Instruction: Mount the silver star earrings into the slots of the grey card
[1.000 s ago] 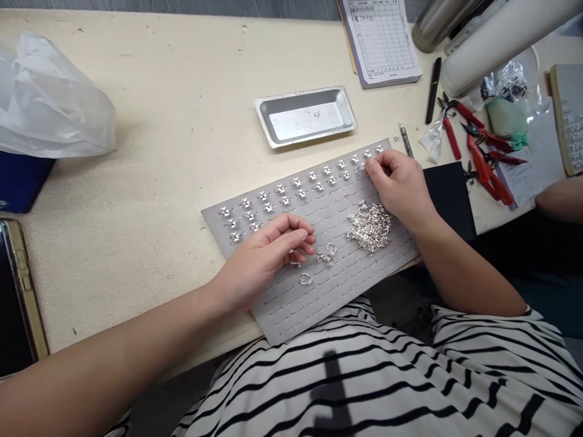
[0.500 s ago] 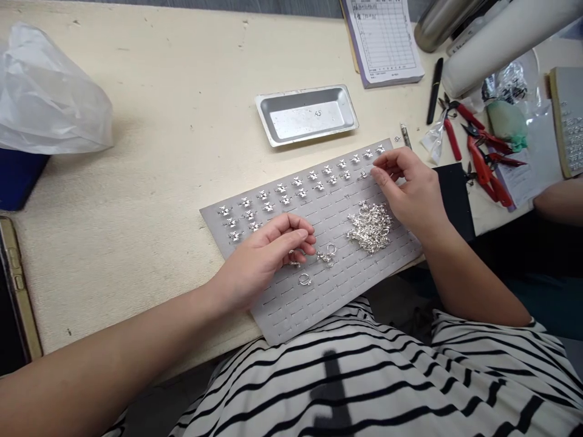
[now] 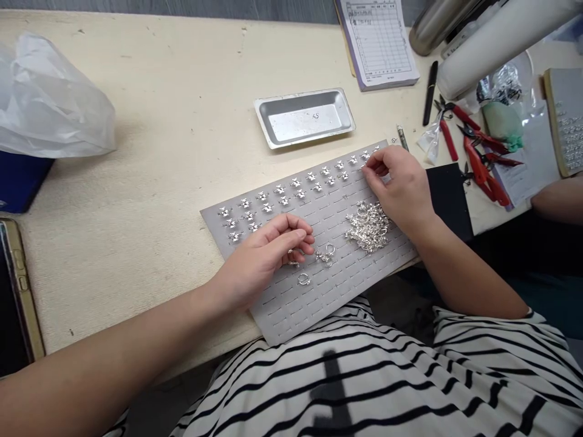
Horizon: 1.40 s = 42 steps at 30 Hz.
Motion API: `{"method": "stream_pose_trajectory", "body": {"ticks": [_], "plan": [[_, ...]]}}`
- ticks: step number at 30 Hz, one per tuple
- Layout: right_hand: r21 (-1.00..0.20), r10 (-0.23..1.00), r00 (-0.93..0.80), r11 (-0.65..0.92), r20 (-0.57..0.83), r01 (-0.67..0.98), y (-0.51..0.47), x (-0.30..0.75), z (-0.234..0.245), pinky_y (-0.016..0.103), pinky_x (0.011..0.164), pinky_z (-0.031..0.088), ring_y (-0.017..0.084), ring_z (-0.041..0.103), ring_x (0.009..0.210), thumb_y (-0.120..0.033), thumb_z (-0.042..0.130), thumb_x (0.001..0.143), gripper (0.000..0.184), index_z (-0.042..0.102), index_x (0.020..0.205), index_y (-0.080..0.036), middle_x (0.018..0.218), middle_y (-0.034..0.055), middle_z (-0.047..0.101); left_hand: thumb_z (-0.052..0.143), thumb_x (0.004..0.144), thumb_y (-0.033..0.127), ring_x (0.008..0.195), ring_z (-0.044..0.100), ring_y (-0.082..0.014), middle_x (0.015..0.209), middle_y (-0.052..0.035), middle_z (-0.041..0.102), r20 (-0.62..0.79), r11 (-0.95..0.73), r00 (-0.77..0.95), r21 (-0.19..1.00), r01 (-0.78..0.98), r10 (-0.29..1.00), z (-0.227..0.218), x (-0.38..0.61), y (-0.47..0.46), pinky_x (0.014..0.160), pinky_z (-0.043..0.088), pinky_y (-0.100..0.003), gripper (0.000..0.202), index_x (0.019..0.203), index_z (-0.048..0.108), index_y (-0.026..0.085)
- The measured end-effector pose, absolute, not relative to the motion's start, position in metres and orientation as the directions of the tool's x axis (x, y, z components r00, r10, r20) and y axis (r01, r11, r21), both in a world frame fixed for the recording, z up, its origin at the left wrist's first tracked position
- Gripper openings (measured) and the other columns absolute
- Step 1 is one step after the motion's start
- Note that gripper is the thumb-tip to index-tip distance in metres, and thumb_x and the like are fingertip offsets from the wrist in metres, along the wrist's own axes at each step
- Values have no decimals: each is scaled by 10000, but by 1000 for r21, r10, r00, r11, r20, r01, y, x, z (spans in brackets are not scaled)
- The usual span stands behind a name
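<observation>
A grey slotted foam board (image 3: 337,285) lies at the table's front edge. Rows of small silver rings (image 3: 291,188) stand in its far slots. A heap of loose silver rings (image 3: 368,226) lies on the board's right part, and a few more rings (image 3: 325,255) lie near the middle. My left hand (image 3: 264,258) rests on the board with its fingers curled, and silver rings show under the fingertips. My right hand (image 3: 401,185) pinches at the far right end of the ring rows; what it holds is too small to make out.
A metal tray (image 3: 304,116) stands behind the board. A form pad (image 3: 378,42), a black pen (image 3: 429,91), red pliers (image 3: 483,161) and plastic bags (image 3: 505,85) crowd the right. A plastic bag (image 3: 50,103) lies far left, a phone (image 3: 18,291) at the left edge. Another person's arm (image 3: 558,197) reaches in at right.
My right hand drew back slightly from the ring rows, then returned to their far right end. My left hand has stayed put.
</observation>
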State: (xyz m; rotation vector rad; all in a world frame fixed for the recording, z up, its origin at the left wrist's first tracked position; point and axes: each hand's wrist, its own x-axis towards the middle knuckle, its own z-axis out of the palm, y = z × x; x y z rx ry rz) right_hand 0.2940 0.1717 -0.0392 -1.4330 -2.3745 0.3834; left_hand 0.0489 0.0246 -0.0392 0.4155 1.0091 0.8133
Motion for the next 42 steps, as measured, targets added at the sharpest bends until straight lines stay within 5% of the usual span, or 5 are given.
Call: {"method": "stream_pose_trajectory", "body": {"ticks": [8, 23, 32, 42], "plan": [[-293, 870, -488, 484, 63, 825, 170, 288, -36, 475, 906, 515, 272, 618, 969, -284, 543, 998, 138, 637, 898, -273, 974, 82, 645, 721, 942, 387, 874, 611, -141, 973, -23, 683, -584, 644, 276, 656, -393, 763, -37, 49, 27, 780, 484, -292, 189, 979, 689, 205], [-402, 873, -472, 478, 123, 781, 146, 304, -14, 467, 940, 531, 267, 674, 1014, -330, 528, 1040, 171, 694, 1054, -293, 1061, 79, 738, 719, 955, 365, 859, 611, -126, 964, -14, 683, -585, 647, 283, 645, -406, 760, -38, 48, 26, 760, 494, -260, 152, 976, 701, 216], [-354, 845, -520, 452, -125, 819, 132, 304, -10, 449, 818, 543, 276, 698, 923, -349, 682, 956, 80, 718, 980, -283, 989, 71, 758, 718, 952, 370, 861, 606, -131, 977, -16, 679, -587, 645, 274, 651, -400, 762, -38, 49, 26, 763, 500, -258, 153, 978, 704, 220], [-544, 926, -368, 266, -86, 796, 153, 313, -10, 412, 822, 590, 219, 715, 891, -307, 707, 927, 125, 794, 1017, -297, 1065, 38, 793, 730, 947, 373, 865, 616, -130, 993, -21, 692, -588, 647, 277, 643, -411, 760, -40, 48, 25, 761, 507, -256, 156, 980, 702, 223]]}}
